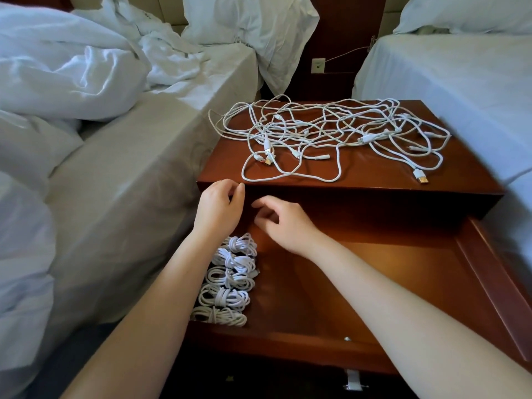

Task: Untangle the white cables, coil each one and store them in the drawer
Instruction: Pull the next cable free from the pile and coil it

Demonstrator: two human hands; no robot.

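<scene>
A tangle of white cables (331,133) sprawls across the nightstand top (374,178). Below it the drawer (374,269) stands open, with a row of coiled cables (227,280) along its left side. The left hand (220,203) curls its fingers at the top's front edge, perhaps touching it. The right hand (282,223) hovers over the drawer, loosely curled.

Twin-bed (121,156) hotel bedroom, nightstand (359,180)

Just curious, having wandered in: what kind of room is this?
Likely a hotel-style twin bedroom: a rumpled bed and a made bed, both in white linen, flank a wooden nightstand.
</scene>
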